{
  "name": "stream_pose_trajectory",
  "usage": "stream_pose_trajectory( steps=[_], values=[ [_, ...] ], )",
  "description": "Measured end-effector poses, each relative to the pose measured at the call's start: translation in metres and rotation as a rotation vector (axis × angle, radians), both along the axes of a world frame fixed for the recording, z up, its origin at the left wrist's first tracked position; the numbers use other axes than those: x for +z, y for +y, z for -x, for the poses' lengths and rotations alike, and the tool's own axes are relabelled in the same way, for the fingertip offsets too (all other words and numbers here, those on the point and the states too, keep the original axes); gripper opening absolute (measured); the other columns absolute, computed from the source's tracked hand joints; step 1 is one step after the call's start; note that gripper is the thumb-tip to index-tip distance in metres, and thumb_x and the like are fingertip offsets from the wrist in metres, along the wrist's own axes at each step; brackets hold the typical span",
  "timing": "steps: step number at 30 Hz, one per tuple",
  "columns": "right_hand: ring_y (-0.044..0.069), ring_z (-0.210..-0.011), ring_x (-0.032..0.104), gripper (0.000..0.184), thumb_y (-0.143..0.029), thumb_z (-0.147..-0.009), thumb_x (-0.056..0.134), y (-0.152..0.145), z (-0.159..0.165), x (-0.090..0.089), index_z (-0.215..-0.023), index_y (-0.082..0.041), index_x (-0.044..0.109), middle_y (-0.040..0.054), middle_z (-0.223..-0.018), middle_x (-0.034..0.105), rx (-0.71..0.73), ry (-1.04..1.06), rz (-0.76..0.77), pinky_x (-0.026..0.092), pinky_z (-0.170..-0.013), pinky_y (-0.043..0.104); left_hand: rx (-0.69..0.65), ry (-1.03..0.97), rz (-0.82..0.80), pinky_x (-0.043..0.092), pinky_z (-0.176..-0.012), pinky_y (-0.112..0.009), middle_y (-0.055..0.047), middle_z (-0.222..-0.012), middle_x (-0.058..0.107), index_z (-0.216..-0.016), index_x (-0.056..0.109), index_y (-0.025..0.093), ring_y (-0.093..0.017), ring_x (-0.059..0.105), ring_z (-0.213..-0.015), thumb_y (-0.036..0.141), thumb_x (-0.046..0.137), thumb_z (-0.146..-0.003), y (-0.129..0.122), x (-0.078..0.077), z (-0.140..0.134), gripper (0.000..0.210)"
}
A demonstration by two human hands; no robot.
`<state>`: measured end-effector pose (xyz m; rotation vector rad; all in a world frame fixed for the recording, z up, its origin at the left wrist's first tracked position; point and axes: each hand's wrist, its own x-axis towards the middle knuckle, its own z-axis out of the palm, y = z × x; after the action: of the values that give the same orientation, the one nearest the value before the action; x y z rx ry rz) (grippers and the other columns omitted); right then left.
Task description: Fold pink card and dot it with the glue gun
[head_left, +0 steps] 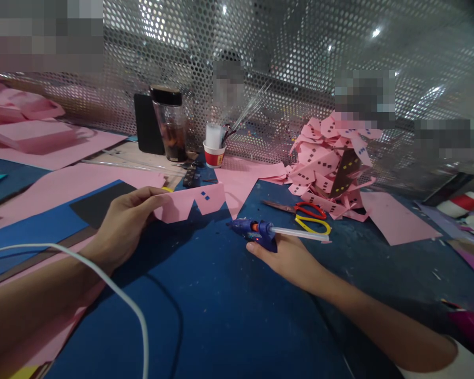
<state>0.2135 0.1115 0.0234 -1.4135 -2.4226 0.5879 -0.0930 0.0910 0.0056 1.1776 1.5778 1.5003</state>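
Pinched in my left hand (128, 221) is the left end of a pink paper piece (191, 202). It has notches along its lower edge and small blue squares on its face. My right hand (288, 258) is wrapped round a blue hot glue gun (256, 231), its nozzle pointing left, a little below and right of the paper's right end. A clear glue stick (300, 233) sticks out of the gun's back. Just beyond the gun lie scissors (308, 213) with one red and one yellow handle. Most of the gun's grip is hidden by my fingers.
Behind the scissors rises a heap of pink paper pieces (319, 163). A paper cup (214, 153) and a jar of dark liquid (174, 126) stand before a perforated metal wall (280, 63). Pink sheets (75, 184) cover the left side. A white cable (114, 289) crosses my left forearm.
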Motion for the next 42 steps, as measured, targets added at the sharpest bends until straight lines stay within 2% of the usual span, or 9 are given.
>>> stream_pose_trajectory(
  steps=[3, 14, 20, 24, 27, 30, 37, 39, 42],
  values=[
    [0.037, -0.108, 0.070, 0.039, -0.050, -0.093, 0.057, -0.001, 0.001, 0.001, -0.113, -0.021, 0.074, 0.0124, -0.110, 0.076, -0.003, -0.025, -0.005, 0.055, -0.091, 0.052, -0.026, -0.096, 0.008, 0.040, -0.063, -0.021, 0.001, -0.066, 0.068, -0.073, 0.070, 0.017, -0.012, 0.056, -0.065, 0.036, 0.073, -0.079, -0.001, 0.000, 0.000, 0.019],
    [0.037, -0.108, 0.069, 0.039, -0.052, -0.093, 0.056, 0.000, 0.001, 0.002, -0.110, -0.022, 0.074, 0.0121, -0.110, 0.076, -0.020, -0.039, 0.020, 0.054, -0.092, 0.052, 0.006, -0.117, 0.013, 0.040, -0.060, -0.020, 0.003, -0.067, 0.068, -0.076, 0.073, 0.019, -0.011, 0.056, -0.063, 0.034, 0.076, -0.077, 0.001, -0.002, 0.002, 0.016],
    [0.034, -0.114, 0.066, 0.042, -0.051, -0.092, 0.058, -0.001, -0.001, -0.003, -0.118, -0.021, 0.070, 0.0110, -0.117, 0.074, -0.023, 0.104, 0.039, 0.051, -0.098, 0.050, 0.030, -0.150, 0.009, 0.038, -0.056, -0.019, 0.003, -0.065, 0.066, -0.076, 0.074, 0.018, -0.009, 0.053, -0.060, 0.032, 0.077, -0.075, 0.001, -0.001, 0.001, 0.015],
    [0.029, -0.097, 0.070, 0.036, -0.049, -0.092, 0.060, -0.001, -0.002, -0.005, -0.110, -0.019, 0.070, 0.0093, -0.096, 0.075, -0.046, 0.190, 0.058, 0.055, -0.082, 0.041, 0.022, -0.152, 0.004, 0.039, -0.058, -0.020, 0.002, -0.067, 0.067, -0.077, 0.073, 0.017, -0.011, 0.055, -0.063, 0.033, 0.077, -0.074, 0.000, 0.002, -0.001, 0.016],
    [0.024, -0.079, 0.069, 0.032, -0.048, -0.092, 0.060, -0.001, -0.002, -0.007, -0.102, -0.019, 0.070, 0.0049, -0.074, 0.069, -0.059, 0.251, 0.055, 0.054, -0.069, 0.036, -0.002, -0.134, 0.002, 0.040, -0.061, -0.021, 0.001, -0.065, 0.067, -0.074, 0.072, 0.017, -0.012, 0.056, -0.064, 0.032, 0.075, -0.075, 0.000, 0.003, -0.002, 0.015],
    [0.022, -0.070, 0.065, 0.029, -0.048, -0.093, 0.059, -0.003, -0.003, -0.011, -0.096, -0.021, 0.069, 0.0011, -0.064, 0.062, -0.062, 0.314, 0.047, 0.052, -0.063, 0.033, 0.001, -0.109, 0.011, 0.039, -0.059, -0.023, 0.001, -0.065, 0.067, -0.073, 0.071, 0.018, -0.014, 0.056, -0.064, 0.033, 0.075, -0.077, -0.001, 0.002, 0.000, 0.016],
    [0.018, -0.057, 0.058, 0.040, -0.055, -0.092, 0.058, -0.007, -0.003, -0.013, -0.070, -0.022, 0.059, -0.0003, -0.056, 0.055, -0.090, 0.371, 0.010, 0.048, -0.055, 0.030, 0.006, -0.102, 0.027, 0.039, -0.061, -0.023, 0.001, -0.071, 0.067, -0.079, 0.072, 0.018, -0.014, 0.055, -0.067, 0.037, 0.076, -0.076, 0.000, 0.000, 0.002, 0.019],
    [0.017, -0.056, 0.057, 0.041, -0.056, -0.092, 0.057, -0.009, -0.002, -0.014, -0.069, -0.022, 0.058, 0.0000, -0.057, 0.056, -0.088, 0.356, -0.003, 0.048, -0.055, 0.030, -0.007, -0.113, 0.017, 0.039, -0.063, -0.022, 0.002, -0.072, 0.067, -0.079, 0.072, 0.018, -0.013, 0.054, -0.068, 0.037, 0.076, -0.076, 0.000, 0.000, 0.002, 0.019],
    [0.019, -0.064, 0.061, 0.037, -0.055, -0.091, 0.059, -0.013, -0.001, -0.016, -0.077, -0.022, 0.065, 0.0027, -0.067, 0.063, -0.113, 0.334, -0.042, 0.051, -0.060, 0.032, -0.010, -0.099, 0.008, 0.036, -0.061, -0.021, 0.002, -0.076, 0.066, -0.084, 0.073, 0.018, -0.012, 0.052, -0.068, 0.039, 0.078, -0.076, 0.001, -0.002, 0.003, 0.022]
  ],
)
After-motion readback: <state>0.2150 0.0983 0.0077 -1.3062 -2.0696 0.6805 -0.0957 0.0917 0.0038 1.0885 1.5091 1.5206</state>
